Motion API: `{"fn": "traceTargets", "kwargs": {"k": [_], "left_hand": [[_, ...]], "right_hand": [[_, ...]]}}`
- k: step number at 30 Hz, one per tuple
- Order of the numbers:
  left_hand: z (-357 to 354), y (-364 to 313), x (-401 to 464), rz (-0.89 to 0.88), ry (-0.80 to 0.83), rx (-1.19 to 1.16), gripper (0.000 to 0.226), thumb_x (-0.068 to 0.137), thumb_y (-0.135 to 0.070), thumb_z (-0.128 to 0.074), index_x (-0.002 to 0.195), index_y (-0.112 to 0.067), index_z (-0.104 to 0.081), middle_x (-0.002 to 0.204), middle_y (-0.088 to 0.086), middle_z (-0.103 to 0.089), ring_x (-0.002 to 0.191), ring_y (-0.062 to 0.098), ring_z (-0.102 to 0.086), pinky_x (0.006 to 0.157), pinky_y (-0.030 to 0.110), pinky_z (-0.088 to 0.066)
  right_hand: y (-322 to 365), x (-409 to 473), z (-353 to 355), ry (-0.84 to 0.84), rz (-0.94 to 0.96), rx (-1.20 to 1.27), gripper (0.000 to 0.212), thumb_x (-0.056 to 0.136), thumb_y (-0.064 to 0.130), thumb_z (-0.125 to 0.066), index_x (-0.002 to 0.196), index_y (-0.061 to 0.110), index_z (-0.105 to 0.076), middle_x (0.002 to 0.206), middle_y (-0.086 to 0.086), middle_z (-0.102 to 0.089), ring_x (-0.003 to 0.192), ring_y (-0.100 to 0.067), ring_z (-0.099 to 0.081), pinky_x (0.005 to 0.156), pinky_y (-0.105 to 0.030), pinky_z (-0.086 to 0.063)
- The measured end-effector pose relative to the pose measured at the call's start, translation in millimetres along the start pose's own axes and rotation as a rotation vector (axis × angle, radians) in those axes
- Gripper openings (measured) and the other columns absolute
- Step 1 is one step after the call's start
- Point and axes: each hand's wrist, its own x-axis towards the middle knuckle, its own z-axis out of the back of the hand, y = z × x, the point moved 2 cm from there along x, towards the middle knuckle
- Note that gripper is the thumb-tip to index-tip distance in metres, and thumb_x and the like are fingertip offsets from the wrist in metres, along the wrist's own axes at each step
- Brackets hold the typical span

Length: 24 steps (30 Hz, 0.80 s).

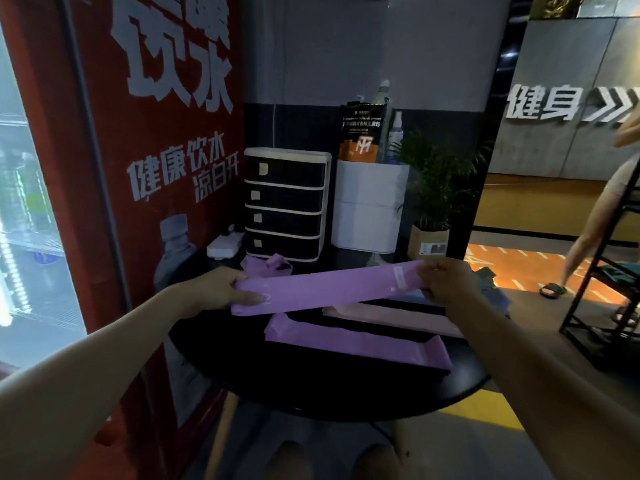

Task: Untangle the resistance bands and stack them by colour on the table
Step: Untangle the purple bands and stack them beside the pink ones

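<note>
A purple resistance band (325, 289) is stretched flat in the air above the round black table (311, 386). My left hand (221, 289) grips its left end and my right hand (446, 278) pinches its right end. Below it on the table lies a flat stack of purple bands (360, 344). Behind that stack lies a pink band (391, 317). A tangle of purple bands (266, 265) sits at the table's far left. Bluish-grey bands (495, 292) lie at the far right, partly hidden by my right arm.
A black drawer unit (285, 202), a white box (367, 206) with bottles on top and a potted plant (433, 188) stand behind the table. A red poster wall is at the left. A black metal rack (602, 271) and another person's legs are at the right.
</note>
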Motion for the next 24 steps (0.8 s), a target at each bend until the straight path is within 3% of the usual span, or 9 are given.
{"fn": "traceTargets", "kwargs": {"k": [2, 5, 8, 11, 15, 19, 22, 24], "left_hand": [[-3, 7, 1, 0.034, -0.029, -0.059, 0.018, 0.079, -0.019, -0.074, 0.072, -0.009, -0.061, 0.058, -0.007, -0.057, 0.056, 0.006, -0.050, 0.050, 0.014, -0.040], [-14, 12, 3, 0.097, -0.057, -0.355, 0.007, 0.084, -0.012, -0.067, 0.086, -0.008, -0.062, 0.077, 0.003, -0.062, 0.066, 0.011, -0.058, 0.055, 0.017, -0.050], [-23, 12, 8, 0.138, -0.154, -0.612, 0.007, 0.087, -0.008, -0.062, 0.093, -0.012, -0.061, 0.092, 0.004, -0.064, 0.081, 0.013, -0.060, 0.060, 0.019, -0.056], [-35, 10, 12, 0.171, -0.236, -0.732, 0.008, 0.087, -0.004, -0.061, 0.088, -0.011, -0.058, 0.089, 0.004, -0.062, 0.079, 0.012, -0.058, 0.053, 0.016, -0.054], [-52, 8, 20, 0.171, -0.289, -0.685, 0.010, 0.087, -0.003, -0.061, 0.082, -0.011, -0.058, 0.083, 0.004, -0.060, 0.073, 0.012, -0.056, 0.052, 0.017, -0.054], [-66, 13, 27, 0.175, -0.306, -0.581, 0.010, 0.089, -0.005, -0.060, 0.081, -0.010, -0.060, 0.076, 0.003, -0.059, 0.067, 0.011, -0.053, 0.051, 0.016, -0.049], [-68, 21, 32, 0.181, -0.333, -0.465, 0.013, 0.088, -0.005, -0.061, 0.076, -0.007, -0.060, 0.070, 0.008, -0.055, 0.060, 0.015, -0.049, 0.045, 0.017, -0.046], [-69, 27, 34, 0.176, -0.345, -0.376, 0.014, 0.087, -0.004, -0.063, 0.074, -0.005, -0.061, 0.069, 0.011, -0.055, 0.057, 0.017, -0.047, 0.050, 0.022, -0.044]], "right_hand": [[-14, -1, 0, 0.019, -0.024, -0.011, 0.019, 0.088, 0.005, -0.056, 0.071, 0.013, -0.057, 0.069, -0.009, -0.055, 0.058, -0.018, -0.050, 0.046, -0.024, -0.046], [-29, -4, 1, 0.004, -0.057, -0.038, 0.031, 0.089, 0.005, -0.055, 0.062, 0.019, -0.054, 0.070, -0.009, -0.054, 0.066, -0.023, -0.051, 0.059, -0.033, -0.043], [-39, -12, 5, -0.006, -0.073, -0.067, 0.035, 0.089, 0.002, -0.055, 0.055, 0.009, -0.051, 0.057, -0.010, -0.048, 0.054, -0.021, -0.046, 0.055, -0.032, -0.038], [-52, -20, 11, -0.022, -0.066, -0.137, 0.032, 0.088, 0.005, -0.058, 0.057, 0.001, -0.055, 0.055, -0.012, -0.049, 0.052, -0.022, -0.046, 0.058, -0.032, -0.036], [-65, -26, 18, -0.055, -0.036, -0.300, 0.021, 0.083, 0.003, -0.060, 0.073, -0.014, -0.063, 0.064, -0.015, -0.051, 0.060, -0.022, -0.045, 0.053, -0.028, -0.026], [-71, -28, 24, -0.073, -0.037, -0.418, 0.021, 0.086, 0.010, -0.059, 0.082, -0.009, -0.068, 0.069, -0.012, -0.056, 0.063, -0.019, -0.049, 0.045, -0.020, -0.029], [-75, -29, 27, -0.094, -0.040, -0.458, 0.023, 0.086, 0.012, -0.060, 0.080, -0.009, -0.068, 0.071, -0.011, -0.056, 0.069, -0.022, -0.052, 0.045, -0.019, -0.027], [-79, -30, 28, -0.107, -0.023, -0.459, 0.023, 0.085, 0.013, -0.061, 0.071, -0.004, -0.066, 0.073, -0.013, -0.058, 0.078, -0.029, -0.059, 0.050, -0.024, -0.030]]}}
